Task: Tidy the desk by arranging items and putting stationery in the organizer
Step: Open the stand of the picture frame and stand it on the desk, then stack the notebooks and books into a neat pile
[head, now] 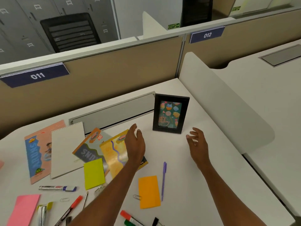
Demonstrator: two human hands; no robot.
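Observation:
A black picture frame (170, 113) with a birthday picture stands upright at the back of the white desk (203, 176). My left hand (135, 144) hovers open to its lower left, over a yellow notebook (114, 154). My right hand (197, 144) is open to the frame's lower right. Neither hand touches the frame. A purple pen (163, 180), an orange sticky pad (149, 191) and a yellow-green sticky pad (94, 172) lie below. No organizer is in view.
Notebooks (39, 150) and a white spiral pad (67, 147) lie at the left. Markers (57, 188), a red pen (71, 207), a pink pad (24, 209) and paper clips (137, 196) are scattered along the front. A white divider (228, 101) bounds the right, a tan partition (105, 75) the back.

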